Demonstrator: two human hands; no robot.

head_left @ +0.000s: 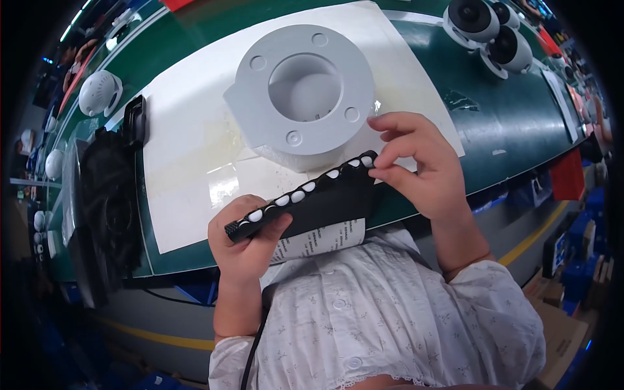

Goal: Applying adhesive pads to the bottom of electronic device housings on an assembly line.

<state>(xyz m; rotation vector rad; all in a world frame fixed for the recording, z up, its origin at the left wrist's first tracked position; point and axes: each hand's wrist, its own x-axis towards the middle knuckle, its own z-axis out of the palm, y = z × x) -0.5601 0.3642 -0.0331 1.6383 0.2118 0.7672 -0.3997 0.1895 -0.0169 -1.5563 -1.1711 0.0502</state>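
My left hand (246,235) wraps round the left end of a long black holder (331,207). A row of several white oval pieces (298,196) shows along its upper edge. At the holder's right end, the thumb and forefinger of my right hand (416,159) pinch together beside the last white oval; whatever is between the fingertips is too small to make out. The other right fingers are curled. Just beyond the holder stands a round light-grey fixture (260,88) with a wide central opening, and a white dome (312,94) shows inside it.
Beneath the fixture lies a white sheet (188,130) on the green table (432,49). Printed paper (322,242) hangs below the holder. White-and-black cameras (478,23) stand far right. At the left are a white dome device (97,92), a black tray (134,120) and a black bag (114,195).
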